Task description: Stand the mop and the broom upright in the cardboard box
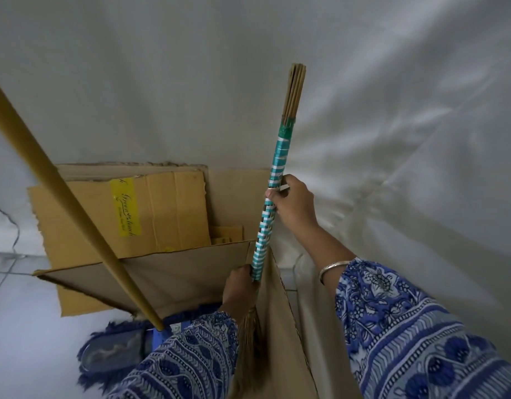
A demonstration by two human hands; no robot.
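The broom (277,168) stands almost upright, its handle wrapped in teal and white bands, with its bristles down inside the cardboard box (280,326). My right hand (291,205) grips the handle midway up. Lower down, my left hand (242,289) holds the handle where it meets the bristles. The mop has a yellow pole (64,194) that leans up to the left. Its blue fringed head (113,349) lies low at the box's left side; I cannot tell whether it is inside the box.
Flattened cardboard sheets (162,214), one with a yellow label, lean against the white wall (190,82) behind the box. A white cloth (407,168) hangs on the right. Pale floor tiles (18,326) show at the left.
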